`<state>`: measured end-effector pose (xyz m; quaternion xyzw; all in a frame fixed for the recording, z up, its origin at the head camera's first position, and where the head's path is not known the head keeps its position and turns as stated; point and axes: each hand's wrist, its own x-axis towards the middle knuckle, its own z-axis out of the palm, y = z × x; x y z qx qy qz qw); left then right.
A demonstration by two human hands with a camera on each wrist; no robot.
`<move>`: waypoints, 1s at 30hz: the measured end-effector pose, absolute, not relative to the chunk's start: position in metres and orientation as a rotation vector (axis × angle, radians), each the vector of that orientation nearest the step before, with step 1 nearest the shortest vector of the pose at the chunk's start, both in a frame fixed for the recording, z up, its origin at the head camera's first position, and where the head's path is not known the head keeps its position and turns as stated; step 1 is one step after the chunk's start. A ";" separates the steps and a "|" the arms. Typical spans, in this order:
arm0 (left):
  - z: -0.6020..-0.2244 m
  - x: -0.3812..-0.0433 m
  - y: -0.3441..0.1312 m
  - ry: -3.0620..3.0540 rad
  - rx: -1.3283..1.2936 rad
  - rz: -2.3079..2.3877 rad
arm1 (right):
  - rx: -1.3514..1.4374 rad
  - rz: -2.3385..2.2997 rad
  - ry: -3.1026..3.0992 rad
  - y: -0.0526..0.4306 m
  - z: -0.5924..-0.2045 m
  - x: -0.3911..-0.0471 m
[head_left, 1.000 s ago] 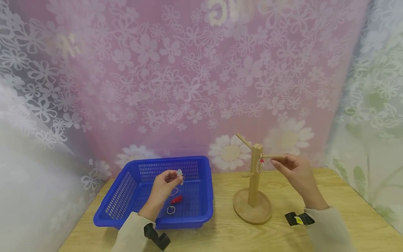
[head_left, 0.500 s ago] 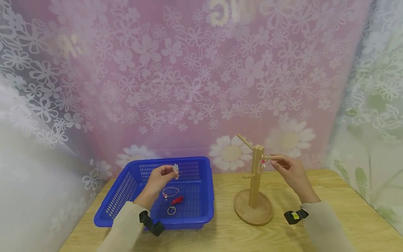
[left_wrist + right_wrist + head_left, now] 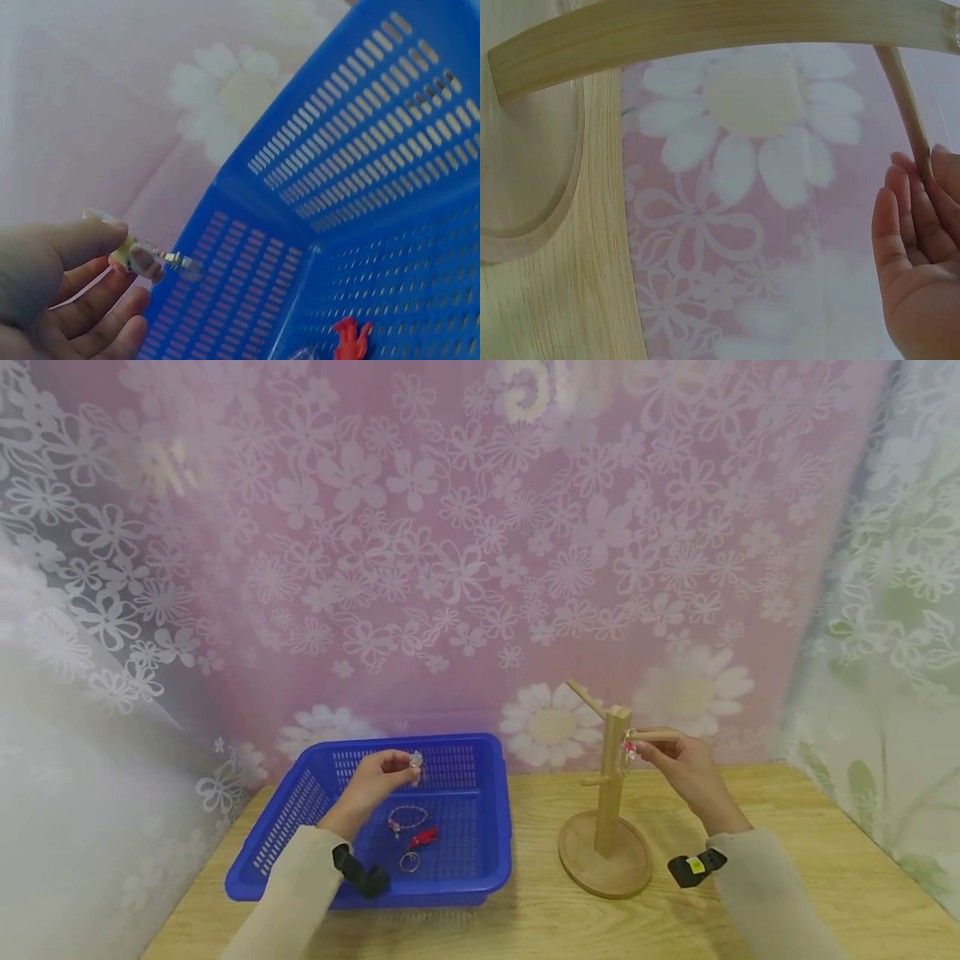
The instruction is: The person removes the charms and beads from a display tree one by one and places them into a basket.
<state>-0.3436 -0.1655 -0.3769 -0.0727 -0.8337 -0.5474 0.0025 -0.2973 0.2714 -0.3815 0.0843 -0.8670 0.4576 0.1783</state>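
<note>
My left hand (image 3: 380, 783) pinches a small figurine charm (image 3: 416, 762) between thumb and fingertips, above the blue basket (image 3: 495, 885). The left wrist view shows the charm's yellow-green and white body and metal clasp. On the right, my right hand (image 3: 686, 768) holds a side peg (image 3: 643, 736) of the wooden stand (image 3: 609, 827) between thumb and fingers. Its thumb tip comes right up to the pink charm of a beaded bracelet (image 3: 626, 758) that hangs from this peg, close to the post. In the right wrist view the peg runs into my fingers (image 3: 889, 232).
Inside the basket lie another beaded bracelet (image 3: 408, 811), a red figure charm (image 3: 423, 837) and a metal ring (image 3: 409, 862). Two more pegs stick out of the stand's post. A wood-grain table (image 3: 532, 918) carries everything, with a flowered curtain (image 3: 450, 568) behind.
My left hand has drawn back leftward and slightly up with the charm, uncovering the bracelet in the basket. My right hand has shifted along the peg toward the post and hanging bracelet.
</note>
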 end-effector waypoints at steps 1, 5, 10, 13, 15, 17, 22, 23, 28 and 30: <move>-0.377 -0.345 -0.166 -2.624 -0.238 -1.703 | 0.240 1.302 -2.452 0.271 -0.381 -0.298; -0.379 -0.350 -0.169 -2.628 -0.278 -1.689 | 0.247 1.346 -2.459 0.270 -0.381 -0.299; -0.380 -0.356 -0.174 -2.642 -0.294 -1.685 | 0.237 1.374 -2.472 0.271 -0.382 -0.301; -0.381 -0.358 -0.176 -2.649 -0.270 -1.690 | 0.246 1.383 -2.459 0.272 -0.383 -0.301; -0.381 -0.360 -0.178 -2.655 -0.264 -1.688 | 0.262 1.394 -2.442 0.272 -0.384 -0.301; -0.382 -0.362 -0.179 -2.661 -0.253 -1.683 | 0.297 1.431 -2.412 0.273 -0.384 -0.300; -0.387 -0.369 -0.180 -2.686 -0.271 -1.634 | 0.344 1.438 -2.397 0.274 -0.387 -0.298; -0.387 -0.370 -0.180 -2.687 -0.271 -1.633 | 0.347 1.435 -2.401 0.274 -0.387 -0.297; -0.389 -0.372 -0.181 -2.662 -0.277 -1.676 | 0.349 1.460 -2.398 0.274 -0.387 -0.294; -0.389 -0.372 -0.182 -2.660 -0.284 -1.675 | 0.349 1.486 -2.384 0.274 -0.388 -0.293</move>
